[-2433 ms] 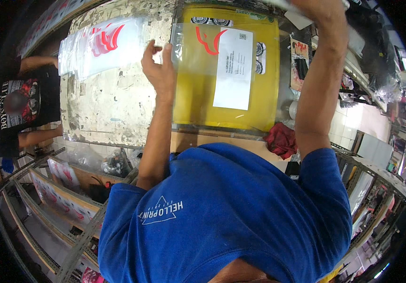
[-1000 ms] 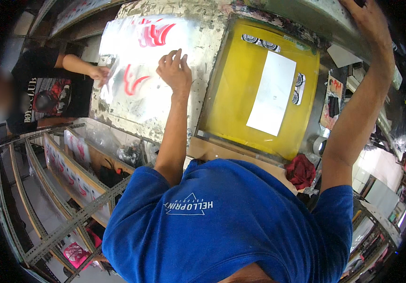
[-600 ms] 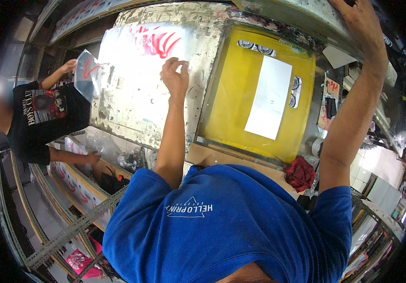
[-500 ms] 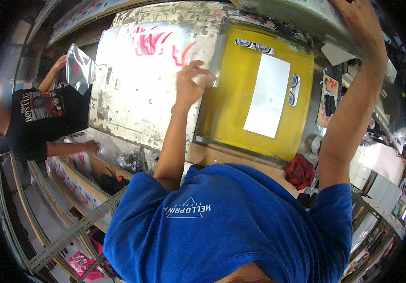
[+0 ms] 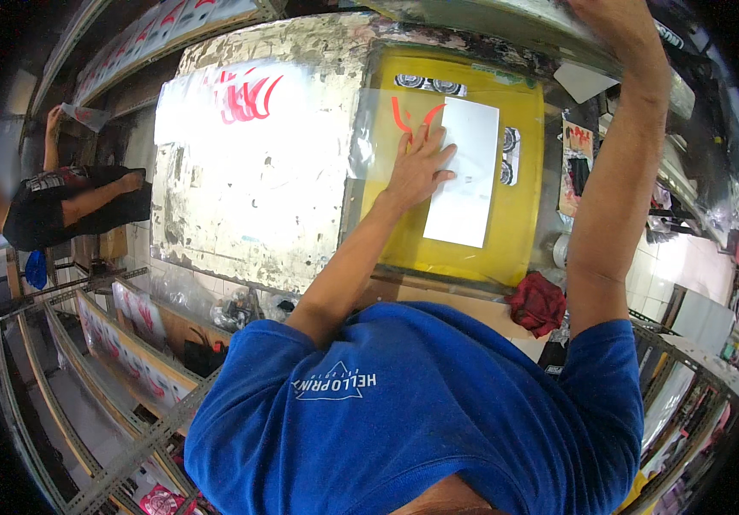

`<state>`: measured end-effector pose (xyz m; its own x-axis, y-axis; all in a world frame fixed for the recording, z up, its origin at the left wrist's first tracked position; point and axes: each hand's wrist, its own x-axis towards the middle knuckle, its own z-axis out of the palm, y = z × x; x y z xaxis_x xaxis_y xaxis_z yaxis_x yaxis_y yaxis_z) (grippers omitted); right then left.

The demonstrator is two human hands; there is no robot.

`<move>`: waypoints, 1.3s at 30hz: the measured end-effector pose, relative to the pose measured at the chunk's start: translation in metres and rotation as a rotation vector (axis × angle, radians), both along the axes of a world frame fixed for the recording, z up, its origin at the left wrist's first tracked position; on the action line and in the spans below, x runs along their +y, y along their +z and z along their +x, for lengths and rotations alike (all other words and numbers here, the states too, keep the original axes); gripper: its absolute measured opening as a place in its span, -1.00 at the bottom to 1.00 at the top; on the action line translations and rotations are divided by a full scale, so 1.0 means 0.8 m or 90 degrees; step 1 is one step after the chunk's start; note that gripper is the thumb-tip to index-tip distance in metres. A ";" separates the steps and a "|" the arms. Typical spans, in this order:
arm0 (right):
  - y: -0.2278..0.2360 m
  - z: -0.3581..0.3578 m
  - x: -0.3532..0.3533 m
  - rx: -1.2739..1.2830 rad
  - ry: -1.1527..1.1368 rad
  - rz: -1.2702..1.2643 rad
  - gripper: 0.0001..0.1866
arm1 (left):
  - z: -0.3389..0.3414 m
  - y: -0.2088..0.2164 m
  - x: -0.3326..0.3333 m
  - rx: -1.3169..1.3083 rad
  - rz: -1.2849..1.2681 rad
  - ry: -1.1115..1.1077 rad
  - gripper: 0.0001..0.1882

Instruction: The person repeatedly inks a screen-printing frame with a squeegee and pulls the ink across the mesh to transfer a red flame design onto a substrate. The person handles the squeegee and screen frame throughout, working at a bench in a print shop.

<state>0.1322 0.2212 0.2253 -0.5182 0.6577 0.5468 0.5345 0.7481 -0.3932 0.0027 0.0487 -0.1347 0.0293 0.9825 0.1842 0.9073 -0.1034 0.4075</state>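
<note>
My left hand (image 5: 421, 167) lies with spread fingers on a clear plastic sheet (image 5: 371, 150) marked with red strokes. This sheet reaches from the pale worktable (image 5: 275, 197) across the left part of a yellow board (image 5: 404, 232). The fingertips touch or nearly touch a long white paper strip (image 5: 464, 206) on the board. Black-and-white printed pieces, one along the top (image 5: 429, 84) and one on the right (image 5: 510, 156), flank the strip. Raised at upper right, my right hand (image 5: 616, 26) is beside a greyish raised frame (image 5: 506, 39); its fingers run out of the picture.
More red-marked clear sheets (image 5: 245, 94) lie on the worktable. A crumpled dark red cloth (image 5: 536, 305) sits at the board's near right corner. Metal racks (image 5: 112, 369) with printed panels stand at lower left. Another person (image 5: 69, 193) in black is at far left, holding a clear sheet.
My left hand has moved right from the worktable onto the yellow board, with the red-marked sheet. Its fingers have spread. The other person has turned and shifted, and the view has moved slightly.
</note>
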 end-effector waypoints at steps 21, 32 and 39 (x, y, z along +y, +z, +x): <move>0.005 0.003 -0.011 -0.028 0.034 -0.012 -0.64 | 0.024 -0.007 0.023 0.020 0.054 0.012 -0.40; -0.024 0.012 -0.024 -0.037 0.023 -0.021 -0.59 | 0.018 0.066 0.014 -0.275 0.278 0.133 -0.18; -0.155 0.056 -0.118 -0.066 0.073 0.087 -0.55 | 0.006 0.162 -0.075 -0.921 0.423 0.250 0.14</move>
